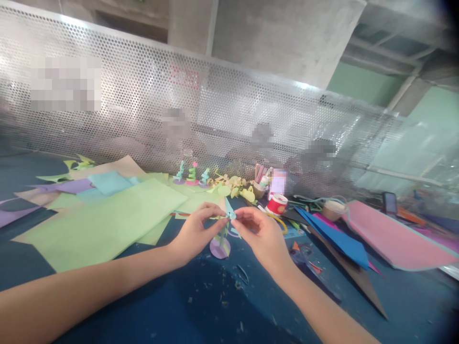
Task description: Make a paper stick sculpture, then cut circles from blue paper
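Left hand [199, 231] is pinching the light-blue paper piece [233, 215] from 9 o'clock; right hand [261, 234] is pinching it from 3, both grips closed on it. Piece is sitting at 6 o'clock from view centre. Relative to piece: purple disc [216, 249] is lying at 7, green sheet [107, 222] at 9, spiral models [192, 176] are standing at 10.
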`<state>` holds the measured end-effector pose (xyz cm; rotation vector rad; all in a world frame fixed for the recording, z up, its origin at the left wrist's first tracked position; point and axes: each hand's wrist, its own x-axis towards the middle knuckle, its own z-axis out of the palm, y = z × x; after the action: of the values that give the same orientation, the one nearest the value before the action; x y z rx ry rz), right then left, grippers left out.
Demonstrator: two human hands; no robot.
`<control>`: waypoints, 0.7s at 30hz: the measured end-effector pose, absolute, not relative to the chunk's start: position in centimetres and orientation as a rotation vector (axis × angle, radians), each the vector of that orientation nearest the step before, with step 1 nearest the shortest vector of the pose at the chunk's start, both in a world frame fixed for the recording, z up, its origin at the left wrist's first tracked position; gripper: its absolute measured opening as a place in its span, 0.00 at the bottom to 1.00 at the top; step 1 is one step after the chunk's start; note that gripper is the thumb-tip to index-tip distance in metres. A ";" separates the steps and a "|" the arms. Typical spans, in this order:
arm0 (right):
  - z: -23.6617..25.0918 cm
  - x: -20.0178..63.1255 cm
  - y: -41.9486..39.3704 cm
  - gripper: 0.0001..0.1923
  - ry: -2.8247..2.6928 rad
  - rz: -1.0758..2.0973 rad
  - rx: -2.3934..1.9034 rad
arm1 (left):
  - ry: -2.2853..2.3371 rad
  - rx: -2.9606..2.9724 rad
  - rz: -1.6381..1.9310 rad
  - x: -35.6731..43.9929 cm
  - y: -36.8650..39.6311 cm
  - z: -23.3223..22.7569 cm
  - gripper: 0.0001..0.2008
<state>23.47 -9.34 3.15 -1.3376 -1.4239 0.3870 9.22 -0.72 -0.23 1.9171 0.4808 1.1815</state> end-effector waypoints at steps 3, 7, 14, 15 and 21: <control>3.1 23.5 -9.4 0.08 -1.423 0.401 -1.334 | 0.475 1.924 1.187 9.2 -0.7 -0.2 0.06; 3.1 23.5 -9.3 0.08 -1.426 0.414 -1.322 | 0.473 1.920 1.182 9.4 -0.6 -0.3 0.06; 3.0 23.5 -9.2 0.08 -1.424 0.420 -1.319 | 0.490 1.961 1.189 9.3 -0.5 -0.3 0.05; 2.9 23.5 -9.2 0.08 -1.425 0.416 -1.321 | 0.493 1.977 1.193 9.3 -0.5 -0.3 0.05; 2.7 23.6 -9.1 0.07 -1.434 0.399 -1.328 | 0.526 2.146 1.276 9.0 -0.7 -0.1 0.06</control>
<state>23.58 -9.05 2.71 -1.3279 -1.4342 0.3989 9.02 -0.74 -0.08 2.1457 0.5264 1.2761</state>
